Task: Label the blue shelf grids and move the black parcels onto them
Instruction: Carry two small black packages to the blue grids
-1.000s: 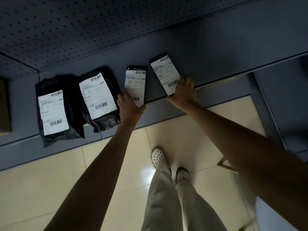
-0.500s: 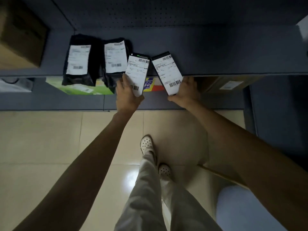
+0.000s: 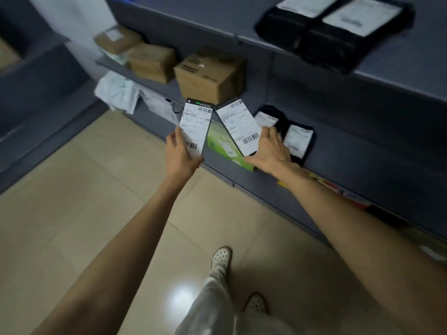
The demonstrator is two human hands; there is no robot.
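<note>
Each flat parcel is best kept level and label-up, then laid on a bare stretch of the blue shelf beside the black parcels lying there. The left hand grips one labelled parcel by its lower end. The right hand grips the other parcel the same way, and both parcels are in the air just in front of the shelf.

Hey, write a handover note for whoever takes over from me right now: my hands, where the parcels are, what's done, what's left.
Left hand: holds a flat black parcel with a white barcode label in the air.
Right hand: holds a second flat black parcel beside it.
Two black labelled parcels lie on the top blue-grey shelf; two more black parcels lie on a lower shelf.
Done: four shelved.
Left: shelve the two held parcels. No grid labels visible.
</note>
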